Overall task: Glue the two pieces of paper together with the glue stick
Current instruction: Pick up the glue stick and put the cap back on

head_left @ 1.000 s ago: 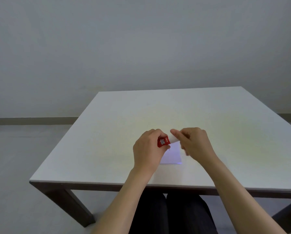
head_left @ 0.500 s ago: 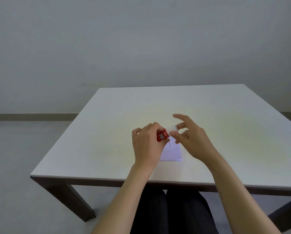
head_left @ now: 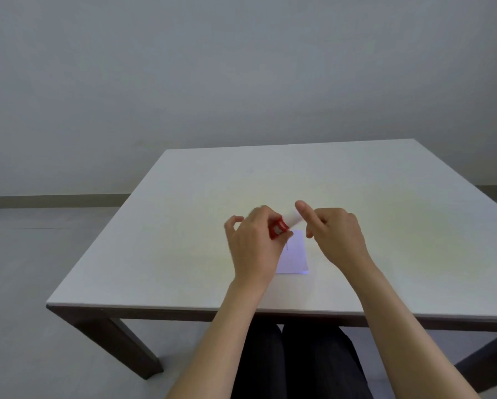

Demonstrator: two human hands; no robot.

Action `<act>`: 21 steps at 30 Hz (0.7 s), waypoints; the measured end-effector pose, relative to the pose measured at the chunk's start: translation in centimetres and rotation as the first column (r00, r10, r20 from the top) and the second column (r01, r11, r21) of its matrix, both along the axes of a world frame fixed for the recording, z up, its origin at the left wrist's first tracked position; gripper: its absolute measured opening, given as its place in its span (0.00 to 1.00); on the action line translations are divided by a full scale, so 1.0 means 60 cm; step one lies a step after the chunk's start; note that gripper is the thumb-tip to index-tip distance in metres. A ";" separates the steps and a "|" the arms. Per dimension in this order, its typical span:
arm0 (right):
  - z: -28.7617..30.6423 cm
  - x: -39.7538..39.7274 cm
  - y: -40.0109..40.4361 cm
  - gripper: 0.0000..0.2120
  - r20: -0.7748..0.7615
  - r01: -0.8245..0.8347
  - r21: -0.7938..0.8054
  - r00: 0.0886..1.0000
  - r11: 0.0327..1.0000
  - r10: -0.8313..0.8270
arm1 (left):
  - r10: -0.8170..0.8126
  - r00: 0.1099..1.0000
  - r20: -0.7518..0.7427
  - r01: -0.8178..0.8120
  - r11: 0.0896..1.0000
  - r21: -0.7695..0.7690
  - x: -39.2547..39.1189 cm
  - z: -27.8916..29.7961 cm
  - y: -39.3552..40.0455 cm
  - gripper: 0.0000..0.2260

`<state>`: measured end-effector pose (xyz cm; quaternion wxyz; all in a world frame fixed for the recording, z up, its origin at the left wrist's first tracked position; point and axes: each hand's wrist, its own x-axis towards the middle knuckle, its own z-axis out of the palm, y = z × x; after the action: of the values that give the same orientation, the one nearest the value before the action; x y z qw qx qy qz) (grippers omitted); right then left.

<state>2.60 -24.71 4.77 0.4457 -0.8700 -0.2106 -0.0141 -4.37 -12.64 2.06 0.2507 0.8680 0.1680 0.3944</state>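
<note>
My left hand (head_left: 253, 249) is closed around the red body of the glue stick (head_left: 279, 228), held a little above the table. The stick's white cap (head_left: 293, 218) points up and to the right. My right hand (head_left: 338, 236) meets it there, index finger stretched along the cap's far side and thumb just below it. White paper (head_left: 295, 256) lies flat on the table under both hands, its left part hidden by my left hand. Whether it is one sheet or two stacked cannot be told.
The white table (head_left: 184, 226) has dark legs, and its front edge runs just below my forearms. My dark-trousered legs sit under it. A grey wall and floor lie beyond.
The right hand's fingers went from pinching the cap to spreading, and now sit along it again. The glue stick has tilted slightly upward. The paper has not moved.
</note>
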 end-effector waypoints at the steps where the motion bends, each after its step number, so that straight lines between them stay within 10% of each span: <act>1: -0.002 -0.001 -0.003 0.34 -0.043 -0.013 0.050 0.999 0.999 0.015 | 0.023 0.999 0.032 -0.021 0.998 -0.059 0.005 0.004 0.016 0.14; 8: -0.033 -0.010 -0.034 0.11 -0.091 -0.138 0.039 0.986 0.990 0.141 | 0.269 0.963 -0.001 -0.253 0.904 -0.345 0.066 0.020 0.146 0.18; 21: -0.047 -0.003 -0.049 0.13 -0.158 -0.213 -0.015 0.965 0.977 0.208 | 0.263 0.961 -0.090 -0.278 0.908 -0.312 0.111 -0.024 0.164 0.18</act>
<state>2.44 -27.67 1.94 0.4458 -0.8482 -0.2663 0.1047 2.30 -2.77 0.59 0.3278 0.7925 0.3544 0.3728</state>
